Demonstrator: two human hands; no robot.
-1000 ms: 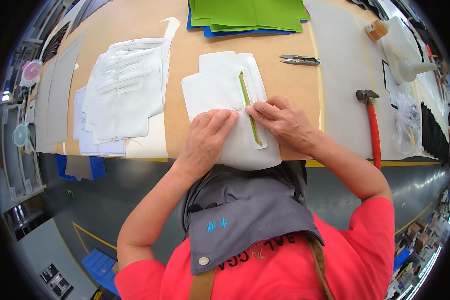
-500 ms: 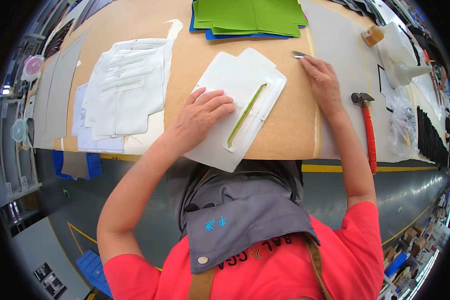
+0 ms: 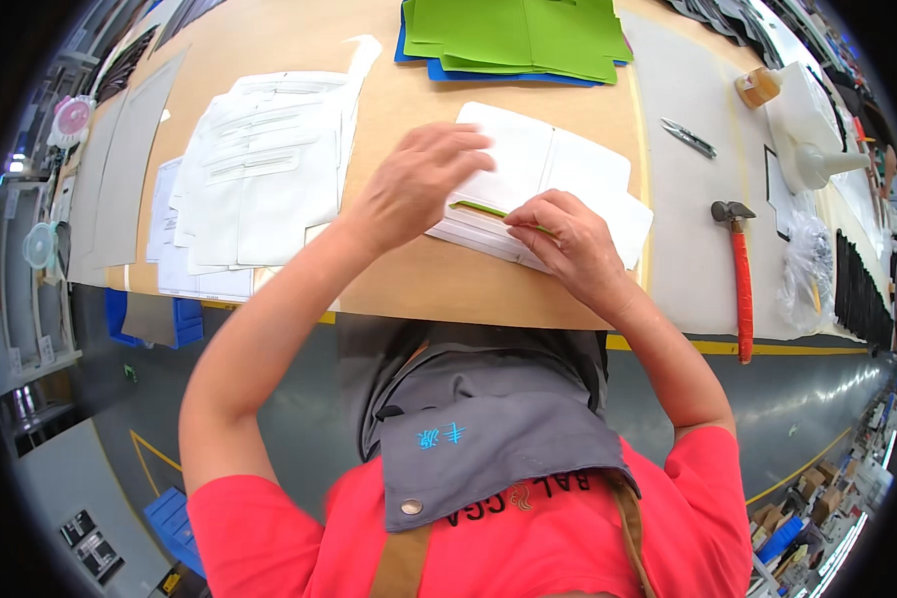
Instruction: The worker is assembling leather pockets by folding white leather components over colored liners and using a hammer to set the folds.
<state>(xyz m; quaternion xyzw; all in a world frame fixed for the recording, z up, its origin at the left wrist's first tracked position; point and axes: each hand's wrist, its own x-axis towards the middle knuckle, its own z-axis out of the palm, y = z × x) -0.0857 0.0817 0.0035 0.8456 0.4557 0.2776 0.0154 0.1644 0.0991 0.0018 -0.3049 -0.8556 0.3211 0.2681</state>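
A white cut panel [image 3: 508,149], of leather-like sheet, lies on the tan work board in front of me. A narrow slot runs along its near side, with a bright green strip [image 3: 478,207] in it. My right hand [image 3: 565,244] rests at the right part of this slot, thumb and fingers pinched on the green strip; the fingers cover that end. Above the panel's left edge hovers my left hand [image 3: 419,184], its fingers stretched out, slightly blurred and holding nothing. Small metal thread snips [image 3: 688,138] lie on the grey mat, beyond my right hand.
Stacked white panels [image 3: 259,179] lie to the left, green panels [image 3: 518,35] over blue ones at the back. On the right are a red-handled hammer [image 3: 739,279], an amber-coloured jar [image 3: 757,88], a white nozzle bottle [image 3: 817,164] and a clear plastic bag [image 3: 805,259].
The snips have left my right hand and lie on the mat. The white panel has turned so its slot runs nearly sideways. My right hand has come to the strip; my left has lifted.
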